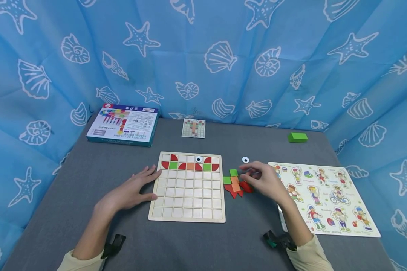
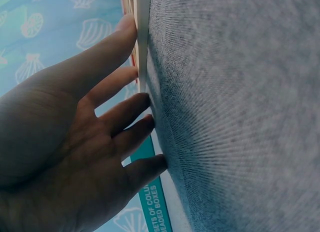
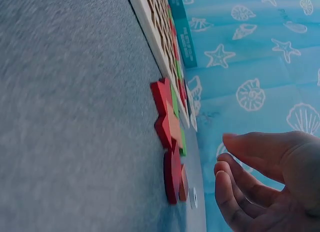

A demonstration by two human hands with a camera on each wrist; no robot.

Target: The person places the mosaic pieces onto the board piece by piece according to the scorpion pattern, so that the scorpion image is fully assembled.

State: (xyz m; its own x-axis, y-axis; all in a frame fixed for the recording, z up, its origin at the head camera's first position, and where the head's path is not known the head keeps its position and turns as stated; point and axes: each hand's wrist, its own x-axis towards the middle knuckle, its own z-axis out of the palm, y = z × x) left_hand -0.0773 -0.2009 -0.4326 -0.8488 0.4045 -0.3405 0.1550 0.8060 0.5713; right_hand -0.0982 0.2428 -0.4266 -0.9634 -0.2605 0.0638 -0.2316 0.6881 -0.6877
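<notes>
A wooden grid board (image 1: 190, 202) lies before me, with red quarter-circle, green and orange pieces and one eye tile (image 1: 198, 159) in its top two rows. My left hand (image 1: 132, 191) rests at the board's left edge, fingers spread and fingertips touching the rim. Right of the board lies a small group of loose pieces: green squares (image 1: 226, 180), orange squares (image 1: 235, 180) and red pieces (image 1: 246, 187). Over the right side of this group hovers my right hand (image 1: 264, 180), fingers loosely bent, nothing visible between thumb and fingertips. A second eye tile (image 1: 245, 159) lies just beyond it.
A pattern card (image 1: 193, 128) lies behind the board. At the back left is a flat toy box (image 1: 122, 125). A picture puzzle board (image 1: 325, 199) lies on the right, partly under my right forearm. A green block (image 1: 297, 137) sits at the back right, before a blue curtain (image 1: 237, 82).
</notes>
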